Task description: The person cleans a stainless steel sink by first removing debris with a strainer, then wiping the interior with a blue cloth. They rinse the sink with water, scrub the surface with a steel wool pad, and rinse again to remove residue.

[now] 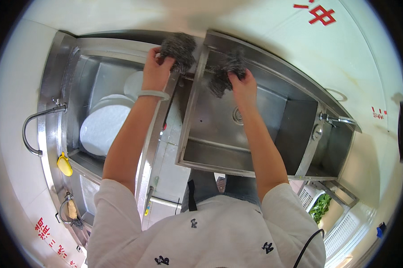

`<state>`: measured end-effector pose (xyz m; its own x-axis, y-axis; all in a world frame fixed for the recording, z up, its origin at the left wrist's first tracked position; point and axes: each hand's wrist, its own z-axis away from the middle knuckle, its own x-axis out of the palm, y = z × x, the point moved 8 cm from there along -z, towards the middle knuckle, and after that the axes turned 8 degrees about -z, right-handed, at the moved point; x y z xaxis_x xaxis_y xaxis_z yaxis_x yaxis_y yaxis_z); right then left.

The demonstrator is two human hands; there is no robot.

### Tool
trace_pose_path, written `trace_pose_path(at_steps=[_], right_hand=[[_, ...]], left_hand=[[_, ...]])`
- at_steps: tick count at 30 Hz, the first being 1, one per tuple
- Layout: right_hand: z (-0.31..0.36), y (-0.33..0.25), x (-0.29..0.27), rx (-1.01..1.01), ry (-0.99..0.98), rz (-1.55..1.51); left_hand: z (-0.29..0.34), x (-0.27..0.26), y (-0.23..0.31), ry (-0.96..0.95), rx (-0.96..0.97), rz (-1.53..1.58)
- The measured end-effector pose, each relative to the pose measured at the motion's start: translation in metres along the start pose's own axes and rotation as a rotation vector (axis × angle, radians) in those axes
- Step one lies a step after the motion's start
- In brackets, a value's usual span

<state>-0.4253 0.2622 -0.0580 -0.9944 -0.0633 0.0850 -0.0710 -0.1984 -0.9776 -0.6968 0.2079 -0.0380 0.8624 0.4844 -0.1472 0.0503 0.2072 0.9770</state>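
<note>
My left hand [157,70] grips a dark grey, wiry steel wool scourer [180,50] by its left side. It is raised near the back rim between the two sinks. In my right hand [244,88] is a second steel wool scourer [223,77], loose and spread out at its edges. This one hangs over the back left part of the right stainless steel sink [215,127], whose round drain [238,115] shows below my right forearm. The two scourers are apart from each other.
On the left, another steel sink [60,49] holds large white round pieces [105,127], perhaps plates. Beside it are a curved faucet [29,125] and a yellow sponge-like item [64,165]. A second faucet [337,119] stands at right. White baskets [309,196] with green leaves [319,208] sit lower right.
</note>
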Motion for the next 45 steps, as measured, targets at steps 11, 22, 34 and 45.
trace_pose_path(at_steps=[11,22,34,45], right_hand=[[0.058,0.063,-0.194,0.398,0.472,-0.004],[0.14,0.1,-0.372,0.284,0.486,0.67],[0.18,-0.008,-0.451,0.186,0.377,-0.859],[0.056,0.011,-0.67,0.003,0.527,-0.118]], left_hand=[[0.013,0.018,-0.007,0.011,0.04,-0.292],[0.131,0.148,0.007,-0.209,0.652,-1.24],[0.186,0.199,-0.16,-0.65,0.323,-1.809],[0.304,0.484,-0.138,-0.672,-0.376,-0.271]])
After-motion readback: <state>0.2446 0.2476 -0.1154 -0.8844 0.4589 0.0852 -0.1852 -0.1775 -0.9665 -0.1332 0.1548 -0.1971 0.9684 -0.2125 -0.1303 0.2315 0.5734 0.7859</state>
